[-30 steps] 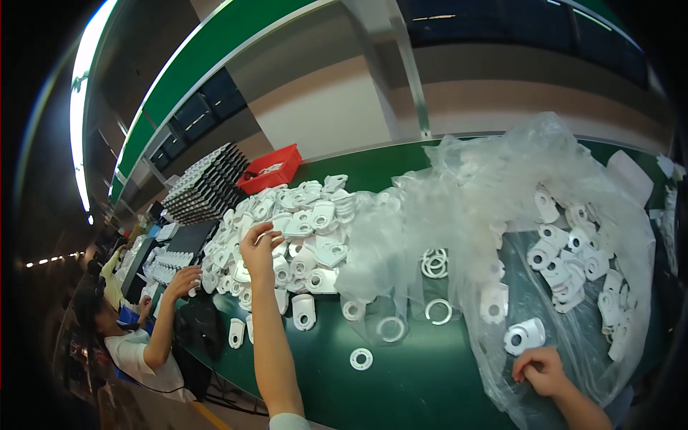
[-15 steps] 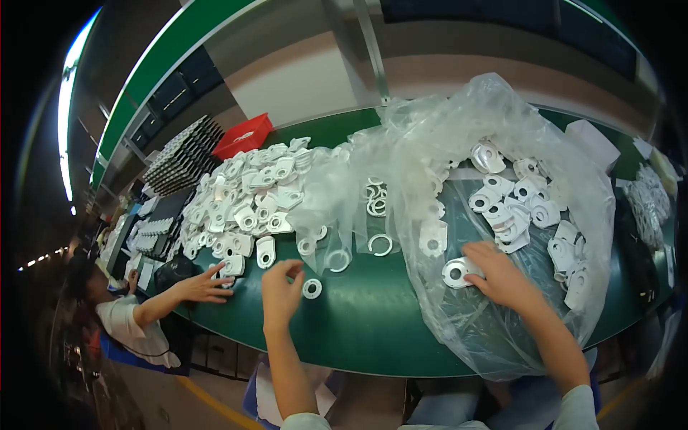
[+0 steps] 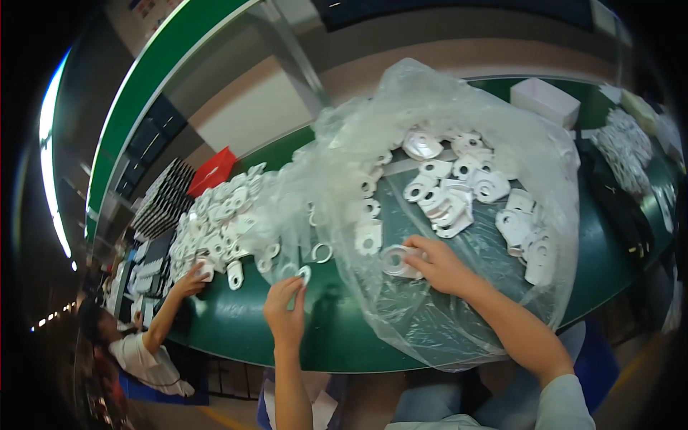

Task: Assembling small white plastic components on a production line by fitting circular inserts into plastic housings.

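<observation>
We see the left hand (image 3: 285, 309) now pinching the ring (image 3: 305, 274), tilted over the table (image 3: 330, 344) where it lay flat, while the right hand (image 3: 438, 268) keeps gripping the plate (image 3: 392, 262) over the bag (image 3: 423, 326), so both pieces are in hand.

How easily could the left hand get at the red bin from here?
Probably not easily: the white pile lies between the left hand and the red bin, so the hand would likely need to reach over. Its fingers also hold a ring.
</observation>
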`<state>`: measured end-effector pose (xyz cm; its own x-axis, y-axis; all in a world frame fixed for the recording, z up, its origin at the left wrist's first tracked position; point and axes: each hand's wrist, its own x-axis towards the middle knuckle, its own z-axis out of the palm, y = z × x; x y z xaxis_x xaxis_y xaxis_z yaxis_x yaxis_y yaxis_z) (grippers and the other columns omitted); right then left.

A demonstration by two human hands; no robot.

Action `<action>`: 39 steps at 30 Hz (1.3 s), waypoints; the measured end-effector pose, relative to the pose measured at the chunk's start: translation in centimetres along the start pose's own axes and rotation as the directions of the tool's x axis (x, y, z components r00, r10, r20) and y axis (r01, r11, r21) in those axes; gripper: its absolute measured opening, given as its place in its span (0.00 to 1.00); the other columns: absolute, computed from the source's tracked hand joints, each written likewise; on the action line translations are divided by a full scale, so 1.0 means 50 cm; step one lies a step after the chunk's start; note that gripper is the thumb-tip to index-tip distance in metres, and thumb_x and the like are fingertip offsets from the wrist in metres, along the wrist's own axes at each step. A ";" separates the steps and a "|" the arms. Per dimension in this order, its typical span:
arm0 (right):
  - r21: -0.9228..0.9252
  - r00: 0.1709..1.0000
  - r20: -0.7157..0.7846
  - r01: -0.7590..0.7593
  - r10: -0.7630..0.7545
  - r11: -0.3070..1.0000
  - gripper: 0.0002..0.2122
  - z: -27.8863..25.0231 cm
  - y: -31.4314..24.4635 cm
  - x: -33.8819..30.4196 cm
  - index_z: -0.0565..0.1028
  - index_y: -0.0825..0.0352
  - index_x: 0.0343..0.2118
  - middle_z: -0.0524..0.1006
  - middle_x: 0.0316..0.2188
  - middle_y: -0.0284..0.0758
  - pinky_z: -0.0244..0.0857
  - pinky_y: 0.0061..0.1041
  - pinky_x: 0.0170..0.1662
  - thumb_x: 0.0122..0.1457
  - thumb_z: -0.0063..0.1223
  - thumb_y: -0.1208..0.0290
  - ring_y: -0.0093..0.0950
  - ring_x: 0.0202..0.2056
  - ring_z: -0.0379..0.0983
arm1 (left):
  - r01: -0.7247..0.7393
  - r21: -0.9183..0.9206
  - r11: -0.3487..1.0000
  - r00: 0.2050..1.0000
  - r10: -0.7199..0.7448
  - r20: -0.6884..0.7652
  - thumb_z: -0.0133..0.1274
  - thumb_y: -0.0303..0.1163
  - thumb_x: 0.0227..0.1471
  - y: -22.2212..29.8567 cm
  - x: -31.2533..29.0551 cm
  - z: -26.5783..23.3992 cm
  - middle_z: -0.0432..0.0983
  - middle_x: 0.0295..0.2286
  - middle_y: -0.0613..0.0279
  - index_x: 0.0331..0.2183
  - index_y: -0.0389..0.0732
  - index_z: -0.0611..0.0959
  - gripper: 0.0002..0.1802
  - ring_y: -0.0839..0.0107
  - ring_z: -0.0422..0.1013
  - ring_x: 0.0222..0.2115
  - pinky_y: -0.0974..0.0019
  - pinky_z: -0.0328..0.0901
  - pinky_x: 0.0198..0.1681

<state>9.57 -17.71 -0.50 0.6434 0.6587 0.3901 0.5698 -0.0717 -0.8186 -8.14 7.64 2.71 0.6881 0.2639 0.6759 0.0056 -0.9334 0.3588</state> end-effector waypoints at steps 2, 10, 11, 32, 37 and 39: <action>0.412 0.951 0.129 -0.309 0.281 0.857 0.08 -0.004 -0.007 0.001 0.70 0.70 0.38 0.75 0.29 0.37 0.67 0.25 0.30 0.56 0.48 0.74 0.25 0.29 0.74 | -0.162 -0.053 0.985 0.987 0.162 0.007 0.58 0.18 0.39 0.089 0.048 0.051 0.78 0.32 0.57 0.30 0.36 0.82 0.11 0.59 0.73 0.35 0.63 0.67 0.39; 0.588 0.962 0.070 -0.254 0.264 0.768 0.10 0.010 0.041 -0.006 0.69 0.72 0.40 0.75 0.30 0.35 0.69 0.20 0.30 0.56 0.51 0.75 0.22 0.29 0.74 | -0.433 -0.184 0.882 0.826 0.470 0.309 0.49 0.14 0.29 0.166 0.060 0.178 0.72 0.46 0.61 0.40 0.40 0.79 0.28 0.58 0.66 0.48 0.58 0.62 0.49; 0.588 0.961 0.067 -0.256 0.269 0.768 0.10 0.010 0.037 -0.006 0.69 0.72 0.40 0.75 0.30 0.35 0.69 0.20 0.30 0.56 0.51 0.75 0.22 0.29 0.74 | -0.434 -0.189 0.881 0.825 0.473 0.310 0.49 0.14 0.29 0.165 0.059 0.174 0.72 0.46 0.61 0.40 0.40 0.79 0.28 0.58 0.66 0.48 0.58 0.62 0.49; 0.783 0.868 0.301 -0.461 0.395 0.418 0.12 0.000 0.031 0.003 0.66 0.69 0.45 0.75 0.33 0.41 0.74 0.27 0.32 0.61 0.45 0.70 0.30 0.29 0.77 | 0.200 -0.026 0.979 0.951 -0.188 0.244 0.59 0.24 0.39 -0.086 0.076 0.127 0.76 0.33 0.57 0.28 0.35 0.81 0.08 0.65 0.72 0.33 0.67 0.65 0.30; 0.780 0.873 0.301 -0.457 0.384 0.428 0.12 -0.002 0.027 0.004 0.66 0.70 0.45 0.75 0.33 0.40 0.73 0.27 0.33 0.59 0.46 0.74 0.31 0.31 0.77 | 0.044 -0.042 0.998 0.994 -0.040 0.099 0.59 0.27 0.43 -0.097 0.076 0.130 0.77 0.30 0.58 0.28 0.34 0.80 0.08 0.66 0.72 0.34 0.69 0.64 0.34; 0.730 0.890 0.302 -0.447 0.343 0.517 0.16 -0.008 0.020 0.003 0.64 0.71 0.48 0.74 0.37 0.41 0.72 0.28 0.38 0.55 0.44 0.82 0.32 0.34 0.76 | 0.177 -0.101 0.979 0.982 -0.168 0.087 0.54 0.26 0.48 -0.050 0.097 0.112 0.76 0.28 0.59 0.32 0.35 0.81 0.07 0.71 0.72 0.30 0.71 0.65 0.34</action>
<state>10.45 -17.99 -1.08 0.6133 0.7875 -0.0609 -0.3660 0.2150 -0.9054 -0.73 9.90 1.50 0.7377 0.3950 0.5474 0.0541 -0.8429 0.5354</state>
